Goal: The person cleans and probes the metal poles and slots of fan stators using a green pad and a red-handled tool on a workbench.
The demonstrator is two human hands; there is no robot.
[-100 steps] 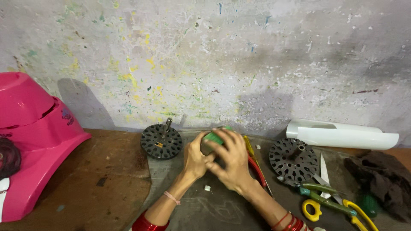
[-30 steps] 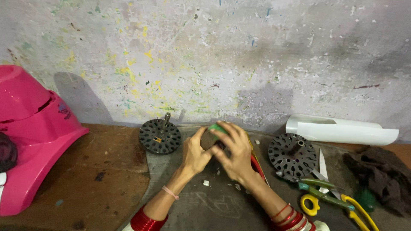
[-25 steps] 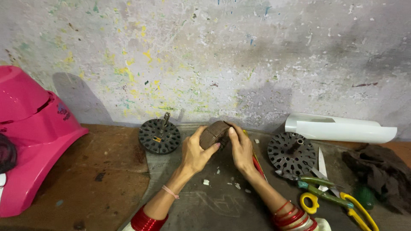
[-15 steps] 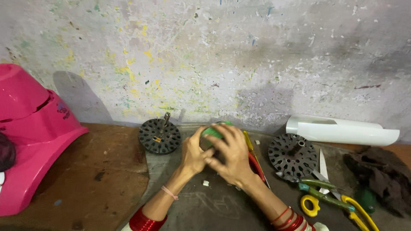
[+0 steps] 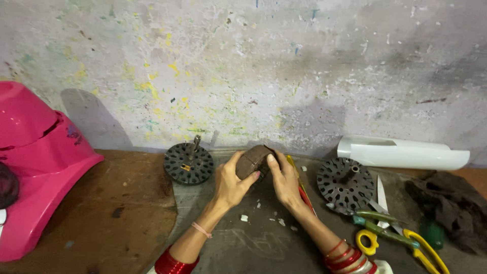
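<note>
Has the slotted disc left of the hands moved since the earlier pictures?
No. The slotted disc lies at the same spot by the wall, at the wooden board's edge.

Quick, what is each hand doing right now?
Left hand: closed on the dark round metal part, thumb across its front.
Right hand: closed on the same part from the other side.

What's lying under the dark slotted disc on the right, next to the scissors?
The right slotted disc rests on the grey mat. A pale blade and the scissors lie at its lower right edge. Whatever sits directly beneath the disc is covered.
</note>
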